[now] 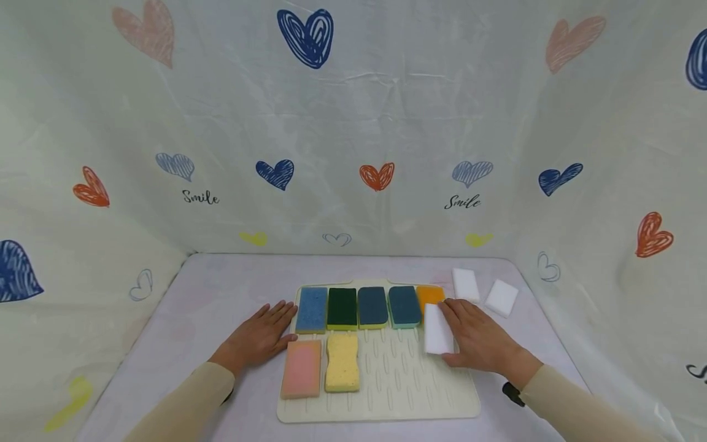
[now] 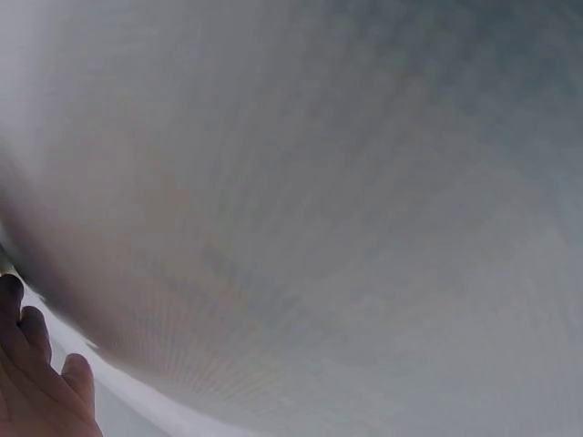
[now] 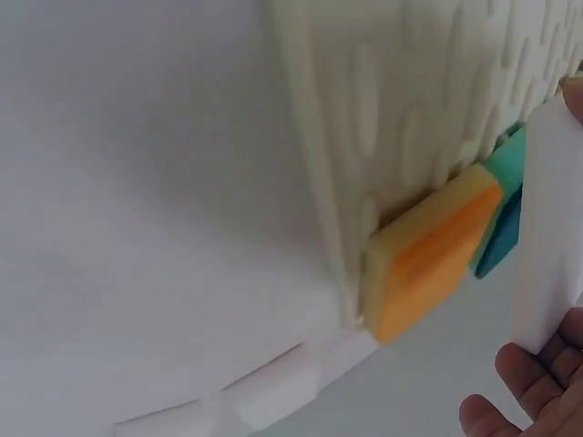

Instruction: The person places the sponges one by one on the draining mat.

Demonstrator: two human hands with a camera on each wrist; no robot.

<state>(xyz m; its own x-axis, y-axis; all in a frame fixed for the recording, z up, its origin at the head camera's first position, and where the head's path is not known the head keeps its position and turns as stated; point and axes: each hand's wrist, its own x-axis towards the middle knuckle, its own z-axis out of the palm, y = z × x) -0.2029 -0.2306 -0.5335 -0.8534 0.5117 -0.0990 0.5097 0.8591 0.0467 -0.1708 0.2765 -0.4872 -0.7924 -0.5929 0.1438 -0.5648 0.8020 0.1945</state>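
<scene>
My right hand grips a white sponge between thumb and fingers, over the right part of a cream ridged mat. In the right wrist view the white sponge is tilted, held at its ends. Behind it an orange sponge lies on the mat, partly covered in the head view. My left hand lies flat with straight fingers at the mat's left edge, its fingertips right by a light blue sponge. The left wrist view shows little more than part of that hand.
Along the mat's back run a dark green sponge, a dark blue one and a teal one. In front lie a pink sponge and a yellow sponge. Two more white sponges, one upper and one lower, lie right.
</scene>
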